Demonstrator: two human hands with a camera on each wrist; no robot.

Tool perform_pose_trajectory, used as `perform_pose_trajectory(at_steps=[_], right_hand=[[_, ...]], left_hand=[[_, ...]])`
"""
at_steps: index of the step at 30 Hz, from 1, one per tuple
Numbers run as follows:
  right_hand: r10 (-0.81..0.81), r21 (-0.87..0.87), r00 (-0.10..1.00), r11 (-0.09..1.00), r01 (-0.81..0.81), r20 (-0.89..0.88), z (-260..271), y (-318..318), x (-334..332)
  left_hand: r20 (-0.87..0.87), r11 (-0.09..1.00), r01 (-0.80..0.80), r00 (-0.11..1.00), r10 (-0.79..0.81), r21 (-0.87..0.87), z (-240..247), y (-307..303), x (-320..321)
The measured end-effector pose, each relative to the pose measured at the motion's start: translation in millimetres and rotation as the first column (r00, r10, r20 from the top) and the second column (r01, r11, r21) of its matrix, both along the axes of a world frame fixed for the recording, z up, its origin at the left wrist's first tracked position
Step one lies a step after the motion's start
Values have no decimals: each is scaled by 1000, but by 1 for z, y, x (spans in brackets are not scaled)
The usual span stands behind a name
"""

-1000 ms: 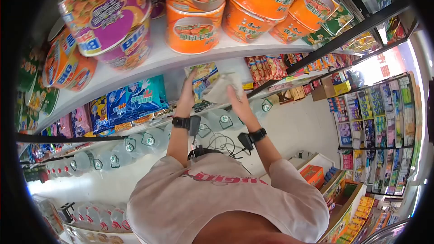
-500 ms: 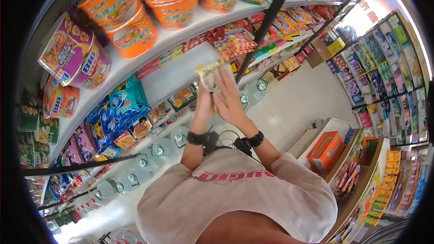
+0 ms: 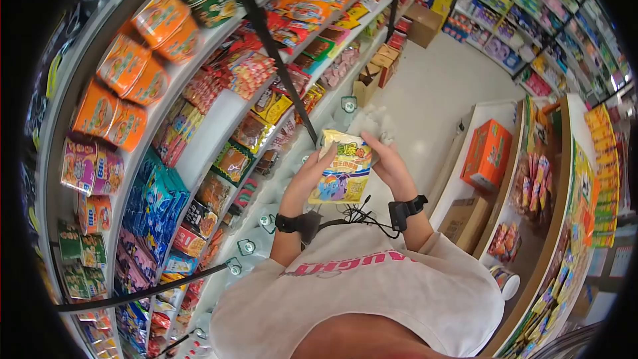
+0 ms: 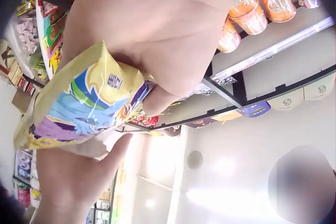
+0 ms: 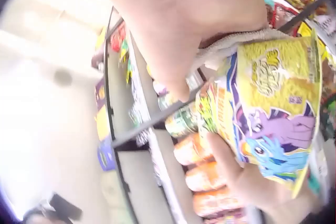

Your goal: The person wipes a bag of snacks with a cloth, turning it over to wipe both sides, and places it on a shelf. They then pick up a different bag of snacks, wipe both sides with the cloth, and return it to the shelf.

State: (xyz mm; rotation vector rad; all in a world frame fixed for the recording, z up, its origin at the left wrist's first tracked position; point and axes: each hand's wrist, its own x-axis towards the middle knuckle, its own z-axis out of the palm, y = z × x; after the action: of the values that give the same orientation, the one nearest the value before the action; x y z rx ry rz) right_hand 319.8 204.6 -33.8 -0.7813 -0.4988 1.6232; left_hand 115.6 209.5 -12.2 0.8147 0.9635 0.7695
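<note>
In the head view a yellow snack bag [image 3: 342, 173] with cartoon ponies on its front is held upright before the person's chest. The left hand [image 3: 307, 178] grips its left side, thumb across the front. At the bag's other side is the right hand [image 3: 393, 167], its thumb near the top edge. A whitish cloth [image 5: 236, 41] shows in the right wrist view between the right palm and the bag, mostly hidden behind it. The left wrist view shows the bag slanting under the left palm, its lower end toward the right hand [image 4: 73, 176].
Shelves on the left carry orange noodle cups [image 3: 100, 110], blue snack packs [image 3: 156, 193] and other packets. Large water jugs [image 3: 256, 242] line the floor beneath. An orange box [image 3: 487, 155] sits on the low shelf to the right, and a cardboard carton [image 3: 422, 24] stands farther off.
The person has turned away from the shelf toward the aisle. The bag has come down and nearer the body, and its front now faces up, uncovered by the cloth and right hand.
</note>
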Motion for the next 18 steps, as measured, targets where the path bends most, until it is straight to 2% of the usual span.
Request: perform_pose_trajectory(at_steps=[2,4,5,6,8,11,13,15,16,18], right_hand=[[-73,15,997,997,73,31,-2,-16,15],[-130,119,929,988,94,346,-12,-27,37],[-162,174,856,981,85,490,-16,-32,46],[-297,310,753,942,130,587,-15,-40,51],[-565,577,477,805,138,674,-9,-52,59],[-617,603,413,777,183,670,-10,-60,71],[-494,399,622,867,298,608,-6,-63,79],[-383,155,797,923,353,467,-5,-70,87],[-399,111,830,915,388,390,-15,-69,93],[-515,113,776,852,512,365,-18,-73,98]], left_hand=[[-61,995,78,995,-74,57,-2,-14,21],[-9,999,51,999,-51,-9,-4,-30,42],[17,999,35,999,-35,-38,-3,-36,50],[-31,998,39,999,-41,-58,1,-40,58],[-77,998,10,997,-14,-59,-11,-45,71],[-101,999,54,993,-55,-4,4,-51,89],[-104,995,69,993,-61,76,10,-55,99],[-101,983,48,994,-30,179,8,-59,107],[-103,987,-17,994,34,161,8,-57,108],[-104,982,-147,982,160,117,6,-57,108]])
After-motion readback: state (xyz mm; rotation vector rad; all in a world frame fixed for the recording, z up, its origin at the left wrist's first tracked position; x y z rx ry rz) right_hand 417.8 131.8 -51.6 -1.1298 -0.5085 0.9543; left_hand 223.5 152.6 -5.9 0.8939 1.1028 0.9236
